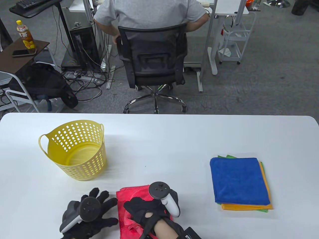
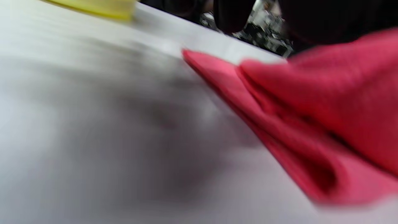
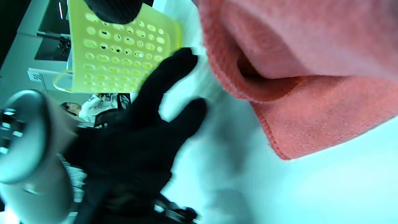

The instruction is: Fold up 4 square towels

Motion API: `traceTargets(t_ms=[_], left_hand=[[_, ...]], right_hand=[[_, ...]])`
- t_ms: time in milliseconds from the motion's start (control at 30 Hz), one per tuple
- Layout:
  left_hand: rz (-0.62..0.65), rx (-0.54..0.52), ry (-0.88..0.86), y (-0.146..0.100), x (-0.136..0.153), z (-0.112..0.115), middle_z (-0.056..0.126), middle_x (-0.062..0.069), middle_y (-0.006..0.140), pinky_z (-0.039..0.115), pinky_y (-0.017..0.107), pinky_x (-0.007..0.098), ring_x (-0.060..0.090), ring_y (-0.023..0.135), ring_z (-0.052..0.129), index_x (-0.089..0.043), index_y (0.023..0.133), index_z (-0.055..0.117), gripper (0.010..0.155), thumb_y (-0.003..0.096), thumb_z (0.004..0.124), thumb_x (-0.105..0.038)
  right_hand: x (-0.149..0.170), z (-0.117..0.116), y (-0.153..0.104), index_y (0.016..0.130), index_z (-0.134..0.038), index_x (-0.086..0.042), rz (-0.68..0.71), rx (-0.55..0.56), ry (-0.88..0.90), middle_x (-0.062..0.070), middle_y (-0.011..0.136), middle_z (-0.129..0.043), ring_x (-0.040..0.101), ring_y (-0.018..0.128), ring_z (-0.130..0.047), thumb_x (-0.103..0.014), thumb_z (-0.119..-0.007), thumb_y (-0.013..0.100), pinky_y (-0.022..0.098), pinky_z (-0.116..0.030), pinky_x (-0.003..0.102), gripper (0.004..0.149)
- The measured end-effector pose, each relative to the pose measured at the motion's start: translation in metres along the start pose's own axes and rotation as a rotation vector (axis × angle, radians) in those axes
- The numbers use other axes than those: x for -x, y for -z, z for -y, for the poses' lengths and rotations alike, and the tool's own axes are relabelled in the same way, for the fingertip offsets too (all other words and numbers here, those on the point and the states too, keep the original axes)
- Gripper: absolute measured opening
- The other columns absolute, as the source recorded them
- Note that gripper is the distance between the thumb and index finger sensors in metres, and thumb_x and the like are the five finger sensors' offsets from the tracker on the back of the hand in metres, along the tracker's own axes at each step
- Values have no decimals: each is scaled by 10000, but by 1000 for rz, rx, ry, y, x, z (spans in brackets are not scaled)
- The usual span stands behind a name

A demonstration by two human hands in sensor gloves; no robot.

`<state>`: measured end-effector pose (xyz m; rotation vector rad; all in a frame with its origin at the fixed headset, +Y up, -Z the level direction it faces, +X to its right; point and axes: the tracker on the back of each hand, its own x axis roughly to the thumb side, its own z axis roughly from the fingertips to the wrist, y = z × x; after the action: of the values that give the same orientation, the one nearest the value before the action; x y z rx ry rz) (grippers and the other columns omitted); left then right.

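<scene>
Towel [image 1: 129,199], red and partly folded, lies at the near table [image 1: 159,139] edge. Right hand [image 1: 147,206] rests on it, grip unclear. Left hand [image 1: 92,214] is spread flat beside it.

Folded red towel [image 3: 317,102] at the table's [image 3: 311,193] upper right, layers gaping, left hand [image 3: 136,137] with spread fingers beside it, white tracker [image 3: 28,149] at left, yellow perforated basket [image 3: 121,49] behind.
</scene>
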<state>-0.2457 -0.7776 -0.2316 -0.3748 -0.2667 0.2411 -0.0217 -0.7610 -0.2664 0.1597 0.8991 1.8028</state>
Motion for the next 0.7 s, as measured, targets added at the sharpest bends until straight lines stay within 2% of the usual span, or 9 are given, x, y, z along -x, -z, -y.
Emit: traceTargets(t_ms=[100, 200, 267, 333, 400, 533, 600, 667, 700], left_hand=[[30, 51, 179, 2, -38, 18, 229, -12, 1307, 84, 869, 627, 354, 1221, 61, -386, 1192, 389, 1048, 292, 713, -815], [-7, 32, 181, 8, -58, 21, 236, -1, 1303, 73, 855, 639, 358, 1225, 65, -326, 1197, 373, 1034, 335, 612, -845], [-20, -9, 118, 12, -65, 16, 330, 1, 1295, 95, 854, 649, 364, 1233, 148, -328, 1169, 488, 884, 422, 620, -783], [-47, -98, 111, 16, -69, 2, 498, -34, 1264, 147, 862, 647, 355, 1238, 282, -376, 1071, 681, 584, 531, 707, -597], [-54, -240, 211, 21, -69, -18, 595, -84, 1231, 203, 877, 632, 326, 1236, 380, -444, 1013, 734, 476, 542, 742, -510], [-99, -440, 394, 30, -52, -44, 636, -134, 1200, 247, 893, 602, 284, 1232, 421, -522, 966, 742, 444, 528, 764, -448], [-154, -401, 442, 38, -36, -39, 624, -138, 1205, 240, 895, 598, 283, 1234, 397, -530, 966, 744, 449, 526, 766, -441], [-184, -376, 498, 43, -21, -28, 627, -135, 1204, 245, 891, 599, 289, 1230, 400, -531, 968, 744, 463, 516, 775, -440], [-193, -357, 525, 44, -15, -24, 622, -119, 1210, 247, 886, 602, 296, 1226, 397, -537, 975, 737, 478, 511, 778, -432]], right_hand=[[-1, 11, -12, 1106, -411, 67, 37, 12, 72, 438, 1041, -551, 584, 781, -815, -457, -648, 579, 504, -768, 666, 781], [0, 20, -21, 1106, -407, 67, 63, 28, 123, 438, 1044, -544, 599, 790, -795, -455, -647, 579, 509, -760, 673, 779], [1, 24, -26, 1105, -406, 67, 79, 42, 129, 437, 1044, -542, 598, 792, -793, -456, -647, 579, 509, -761, 671, 780], [1, 27, -31, 1105, -404, 67, 106, 52, 147, 437, 1043, -542, 589, 814, -770, -453, -647, 579, 514, -752, 675, 778], [-1, 28, -35, 1103, -408, 66, 138, 78, 138, 437, 1042, -545, 594, 806, -779, -449, -651, 578, 517, -748, 676, 775], [-1, 13, -25, 1105, -416, 55, 172, 76, 15, 421, 1051, -548, 587, 831, -760, -458, -652, 572, 535, -723, 689, 776], [8, -5, -12, 1109, -399, 50, 144, -33, -34, 420, 1063, -526, 615, 856, -706, -473, -648, 569, 543, -695, 713, 792], [19, -22, 0, 1119, -351, 46, 98, -166, -45, 431, 1090, -443, 673, 897, -548, -494, -643, 567, 558, -620, 761, 826], [23, -26, 3, 1120, -337, 51, 80, -202, -56, 441, 1091, -415, 653, 910, -500, -500, -638, 568, 557, -606, 769, 835]])
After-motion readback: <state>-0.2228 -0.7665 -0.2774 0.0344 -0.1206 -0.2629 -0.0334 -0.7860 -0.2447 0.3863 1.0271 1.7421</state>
